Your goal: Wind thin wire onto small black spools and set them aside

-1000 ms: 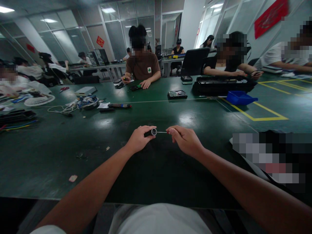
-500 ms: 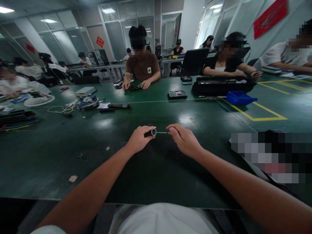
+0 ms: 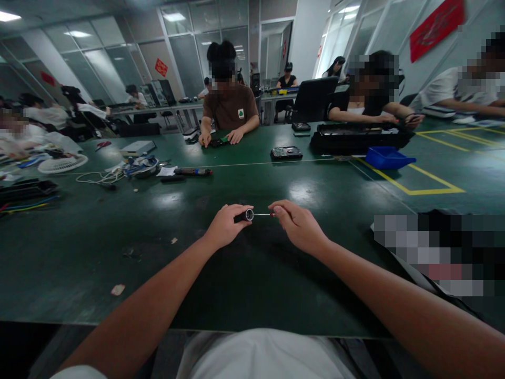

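Note:
My left hand is closed round a small black cylinder with a pale ring at its end, its round face turned toward me. In my right hand a screwdriver is gripped between thumb and fingers; its thin metal shaft points left, and a bit of red shows at the fingertips. The shaft's tip meets the right side of the cylinder's ringed end. Both hands are just above the green table, and most of the screwdriver's handle is hidden by my right hand.
Farther off lie a hard drive, a blue tray, a long black housing, a pen-like tool and tangled cables. A person in brown works opposite. A dark bag-like item, partly blurred, is at right.

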A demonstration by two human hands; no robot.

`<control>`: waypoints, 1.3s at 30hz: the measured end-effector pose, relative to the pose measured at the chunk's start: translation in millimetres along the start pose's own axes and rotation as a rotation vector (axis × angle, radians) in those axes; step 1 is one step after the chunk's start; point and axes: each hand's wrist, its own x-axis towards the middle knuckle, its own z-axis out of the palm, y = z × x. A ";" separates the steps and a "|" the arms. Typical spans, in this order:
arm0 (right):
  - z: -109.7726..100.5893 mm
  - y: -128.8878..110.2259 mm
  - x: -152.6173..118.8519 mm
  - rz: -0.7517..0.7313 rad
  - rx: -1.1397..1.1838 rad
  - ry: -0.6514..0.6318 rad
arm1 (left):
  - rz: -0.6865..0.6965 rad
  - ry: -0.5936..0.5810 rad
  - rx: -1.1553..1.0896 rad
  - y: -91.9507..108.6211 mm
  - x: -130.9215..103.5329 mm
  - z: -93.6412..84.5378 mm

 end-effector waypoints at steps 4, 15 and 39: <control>2.2 2.1 -1.4 -0.033 0.013 0.029 | -0.019 0.009 -0.012 0.6 0.0 -0.4; 2.7 2.3 -3.2 0.001 0.063 0.040 | -0.034 0.019 -0.010 1.2 0.4 -1.3; 9.1 20.7 10.6 0.217 0.481 0.190 | -0.008 -0.013 0.121 6.4 2.7 1.5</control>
